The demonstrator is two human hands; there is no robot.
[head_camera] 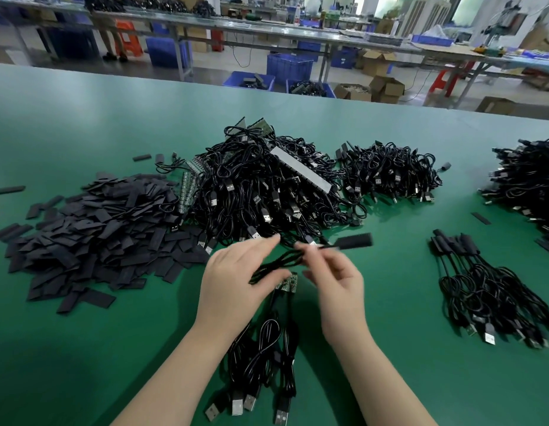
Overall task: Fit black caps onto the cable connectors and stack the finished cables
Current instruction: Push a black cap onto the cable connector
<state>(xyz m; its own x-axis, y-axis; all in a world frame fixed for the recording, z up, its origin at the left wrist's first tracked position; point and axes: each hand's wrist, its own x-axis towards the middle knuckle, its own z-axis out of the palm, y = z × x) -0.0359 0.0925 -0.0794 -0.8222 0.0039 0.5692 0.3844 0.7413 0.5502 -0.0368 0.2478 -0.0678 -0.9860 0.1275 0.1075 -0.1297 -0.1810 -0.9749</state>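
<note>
My right hand [334, 281] pinches a black cable just behind its capped connector [356, 241], which points right and is motion-blurred. My left hand [236, 278] hovers over the cable's loop [276, 264], fingers spread; whether it grips the cable I cannot tell. A small green circuit board [288, 282] on another cable lies just under the hands. A heap of flat black caps [98, 229] covers the table's left. A big pile of uncapped USB cables [267, 186] sits behind the hands. A neat stack of capped cables [488, 290] lies at right.
A bundle of cables [267, 364] trails between my forearms to the front edge. Two more cable piles [390, 173] [531, 179] lie at the back right. A loose cap [480, 218] lies near the stack. The green table [82, 124] ends at an aisle with blue crates [288, 69].
</note>
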